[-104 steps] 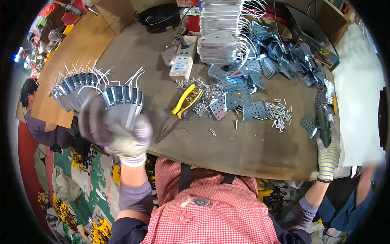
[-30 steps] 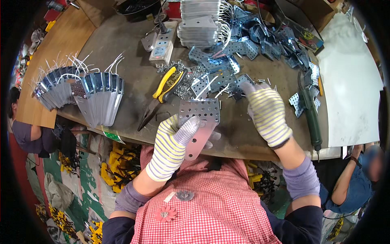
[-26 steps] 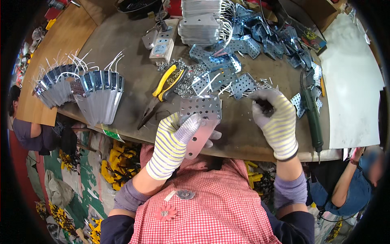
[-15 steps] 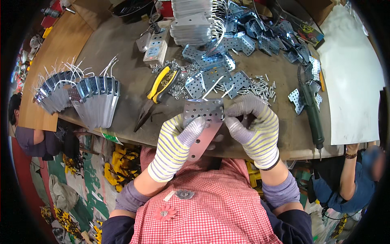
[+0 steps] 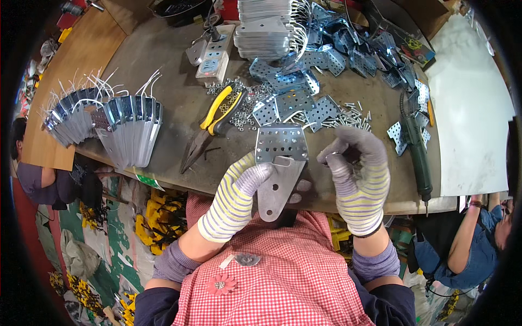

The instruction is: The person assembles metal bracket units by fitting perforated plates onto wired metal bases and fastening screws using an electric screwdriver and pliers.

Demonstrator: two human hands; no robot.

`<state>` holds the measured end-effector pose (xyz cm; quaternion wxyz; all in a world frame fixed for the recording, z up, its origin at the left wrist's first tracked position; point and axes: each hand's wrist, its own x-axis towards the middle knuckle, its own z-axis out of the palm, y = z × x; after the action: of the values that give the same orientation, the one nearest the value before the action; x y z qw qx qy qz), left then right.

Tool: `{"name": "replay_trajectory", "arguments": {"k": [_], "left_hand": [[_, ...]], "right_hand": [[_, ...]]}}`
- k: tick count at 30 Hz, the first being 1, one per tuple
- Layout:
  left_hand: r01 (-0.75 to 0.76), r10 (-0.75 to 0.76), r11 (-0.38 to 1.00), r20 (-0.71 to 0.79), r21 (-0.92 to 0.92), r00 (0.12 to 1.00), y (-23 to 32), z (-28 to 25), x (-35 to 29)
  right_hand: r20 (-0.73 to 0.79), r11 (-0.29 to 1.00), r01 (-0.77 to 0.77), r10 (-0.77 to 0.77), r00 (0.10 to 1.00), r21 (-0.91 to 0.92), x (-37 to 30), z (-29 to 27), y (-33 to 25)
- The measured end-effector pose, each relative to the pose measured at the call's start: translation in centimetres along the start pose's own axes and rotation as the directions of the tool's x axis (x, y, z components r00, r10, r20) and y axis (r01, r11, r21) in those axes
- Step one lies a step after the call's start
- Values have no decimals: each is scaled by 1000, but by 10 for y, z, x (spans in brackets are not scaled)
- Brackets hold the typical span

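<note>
A tapered silver metal plate [image 5: 279, 198] with holes hangs at the table's front edge. A bent perforated metal sheet [image 5: 281, 142] wraps its wide upper end. My left hand [image 5: 232, 196], in a striped work glove, grips the plate from its left side, thumb on the front and fingertips showing behind its right edge. To the right of the plate and apart from it, my right hand [image 5: 363, 182] is raised with thumb and fingertips pinched together. Whatever lies in that pinch is too small to name. Just beyond are loose screws [image 5: 350, 118] and perforated metal sheets [image 5: 293, 103].
Yellow-handled pliers [image 5: 211, 126] lie left of centre beside scattered nuts [image 5: 239, 95]. Plates with wires [image 5: 128, 133] fan out at left; more plates [image 5: 263, 32] are stacked behind. A green electric screwdriver [image 5: 417, 157] and white sheet [image 5: 470, 119] are at right. People sit at both sides.
My right hand has drawn away from the sheet's right edge, to the right, and its fingers are pinched. The plate has turned in my left hand, showing its front more squarely.
</note>
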<state>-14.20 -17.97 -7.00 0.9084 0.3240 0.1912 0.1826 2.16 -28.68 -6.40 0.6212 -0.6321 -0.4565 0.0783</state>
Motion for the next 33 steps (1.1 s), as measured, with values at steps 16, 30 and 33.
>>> {"name": "replay_trajectory", "arguments": {"k": [16, 30, 33], "left_hand": [[-112, 175, 843, -70, 527, 982, -22, 2, -1], [-489, 288, -100, 496, 867, 819, 7, 34, 44], [-347, 362, -528, 574, 776, 735, 31, 17, 83]], "right_hand": [[374, 812, 531, -427, 823, -243, 14, 17, -9], [-6, 936, -222, 232, 973, 274, -36, 1, 20], [-60, 625, -229, 406, 912, 746, -24, 5, 25]]}}
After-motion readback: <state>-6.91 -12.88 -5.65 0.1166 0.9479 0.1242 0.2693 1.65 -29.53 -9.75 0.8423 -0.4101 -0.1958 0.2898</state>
